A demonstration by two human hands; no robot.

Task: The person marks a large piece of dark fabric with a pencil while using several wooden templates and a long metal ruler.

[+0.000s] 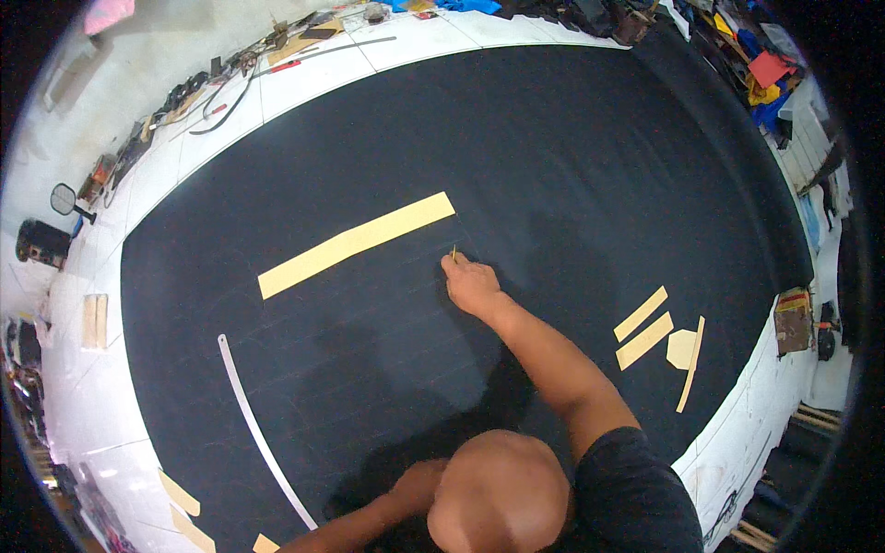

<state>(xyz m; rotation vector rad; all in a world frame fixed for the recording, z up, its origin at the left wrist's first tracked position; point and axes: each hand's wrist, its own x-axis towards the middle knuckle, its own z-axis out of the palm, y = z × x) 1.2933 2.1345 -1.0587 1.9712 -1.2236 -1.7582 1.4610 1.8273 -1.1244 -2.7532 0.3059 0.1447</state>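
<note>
A large sheet of black material [572, 138] lies spread on a white tiled floor, with faint lines on it. My right hand [472, 284] is closed on a thin yellowish stick [454, 251], pencil-like, held against the sheet. Just beyond it lies a long pale-yellow strip [358, 245], slanted. My left hand [419, 484] rests low on the sheet; a rounded bare part of my body [502, 488], seemingly a knee, hides its fingers. Left of it lies a long pale ruler [253, 417] with a hole at one end.
Several pale-yellow pattern pieces [645, 341] lie on the right, and more [180, 493] at lower left. Tools and cables [235, 92] line the far left wall. Coloured scraps [770, 74] are piled at the far right. A thick fold of the sheet [737, 157] runs along the right edge.
</note>
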